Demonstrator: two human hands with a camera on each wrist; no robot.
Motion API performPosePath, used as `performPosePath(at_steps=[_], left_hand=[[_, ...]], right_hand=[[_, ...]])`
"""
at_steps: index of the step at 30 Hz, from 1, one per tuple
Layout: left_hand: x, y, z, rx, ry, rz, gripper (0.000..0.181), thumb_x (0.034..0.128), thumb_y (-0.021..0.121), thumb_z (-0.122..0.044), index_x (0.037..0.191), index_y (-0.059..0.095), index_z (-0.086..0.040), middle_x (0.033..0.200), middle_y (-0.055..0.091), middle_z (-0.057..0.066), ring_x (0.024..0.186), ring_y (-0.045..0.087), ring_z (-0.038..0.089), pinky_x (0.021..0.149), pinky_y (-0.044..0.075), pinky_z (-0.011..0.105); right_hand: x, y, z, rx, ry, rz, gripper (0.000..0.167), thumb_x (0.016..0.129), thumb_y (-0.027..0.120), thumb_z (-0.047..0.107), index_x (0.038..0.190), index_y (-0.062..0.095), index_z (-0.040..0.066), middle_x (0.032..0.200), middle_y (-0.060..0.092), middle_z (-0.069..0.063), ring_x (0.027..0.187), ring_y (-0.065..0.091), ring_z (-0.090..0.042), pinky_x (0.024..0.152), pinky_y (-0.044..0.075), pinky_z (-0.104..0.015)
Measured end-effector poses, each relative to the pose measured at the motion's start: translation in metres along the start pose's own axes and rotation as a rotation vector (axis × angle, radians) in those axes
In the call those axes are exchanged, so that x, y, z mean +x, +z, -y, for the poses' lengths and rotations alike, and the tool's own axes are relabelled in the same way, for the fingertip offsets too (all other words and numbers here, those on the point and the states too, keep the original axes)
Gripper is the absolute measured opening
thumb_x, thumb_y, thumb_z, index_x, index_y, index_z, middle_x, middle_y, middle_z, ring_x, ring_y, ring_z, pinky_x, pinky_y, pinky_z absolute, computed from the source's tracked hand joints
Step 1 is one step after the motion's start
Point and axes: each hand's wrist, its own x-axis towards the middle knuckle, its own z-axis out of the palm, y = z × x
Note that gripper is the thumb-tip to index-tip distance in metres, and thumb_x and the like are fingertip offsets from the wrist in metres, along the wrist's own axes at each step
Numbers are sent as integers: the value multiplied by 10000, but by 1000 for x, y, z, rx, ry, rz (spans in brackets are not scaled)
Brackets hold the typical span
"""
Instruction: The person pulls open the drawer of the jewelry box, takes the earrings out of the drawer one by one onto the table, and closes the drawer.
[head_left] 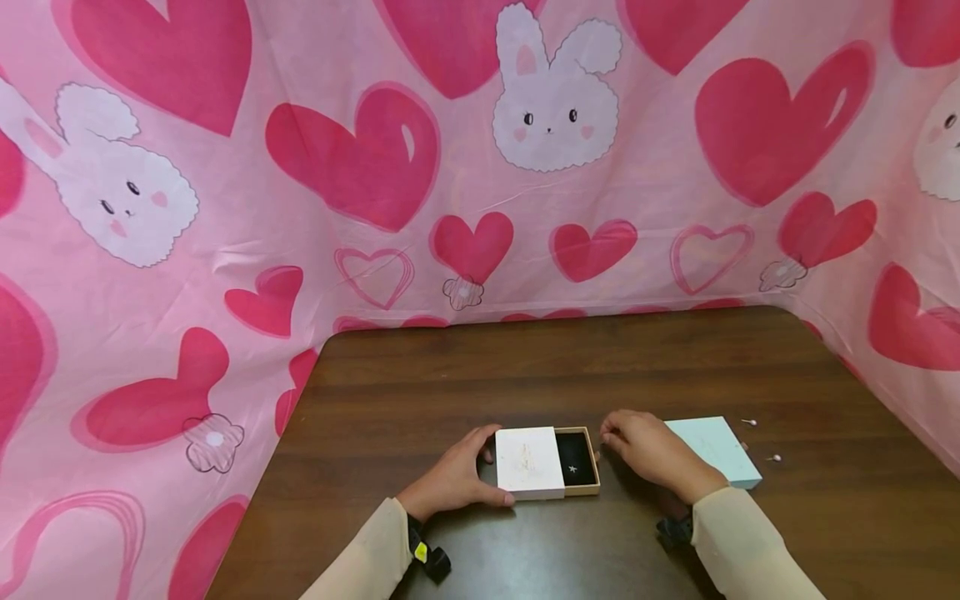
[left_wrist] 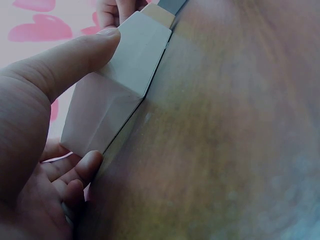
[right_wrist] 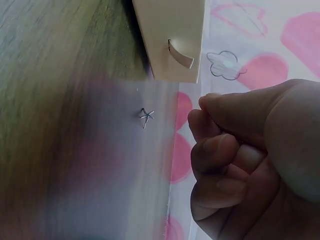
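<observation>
My left hand (head_left: 453, 475) holds the white sleeve (head_left: 528, 462) of a small drawer box on the table, its thumb along the near side. The tan drawer (head_left: 597, 479) stands partly out to the right. A silver star-shaped piece (head_left: 572, 469) lies on its black pad (head_left: 576, 450). In the right wrist view, a pale pull tab (right_wrist: 181, 56) sticks out of the drawer's end. Just right of the drawer is my right hand (head_left: 645, 446), apart from it. Its fingers are curled with thumb and forefinger together, and nothing shows between them.
A pale mint box (head_left: 712, 450) lies partly under my right forearm. Beyond it, two small pins with pearl-like beads, a far pin (head_left: 751, 422) and a nearer pin (head_left: 776, 457), lie on the brown table (head_left: 450, 383). Pink heart-and-rabbit cloth (head_left: 360, 158) hangs around the table.
</observation>
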Motion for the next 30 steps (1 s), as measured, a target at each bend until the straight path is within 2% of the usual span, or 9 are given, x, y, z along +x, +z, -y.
performPosePath(at_steps=[12,23,30], left_hand=[[0,0,0,-8,11,0,1048,614,863,-580,1455,375,-190,1099,489,-77,982,486,117,836,394,338],[-2,-1,1,-8,9,2,1044,611,863,-583,1452,378,-196,1080,493,-76,977,488,117,837,390,340],[-3,-1,1,-15,12,4,1050,611,863,-584,1453,377,-188,1073,494,-70,978,486,124,838,388,348]], right_hand=[[0,1,6,-1,8,-4,107,923,681,203,897,671,100,832,581,84,779,539,-133,749,481,-406],[-5,5,14,19,39,4,96,918,690,224,890,672,134,821,575,100,757,528,-116,730,480,-373],[-6,8,16,3,14,-21,45,891,714,167,901,674,149,819,574,109,760,531,-115,731,477,-378]])
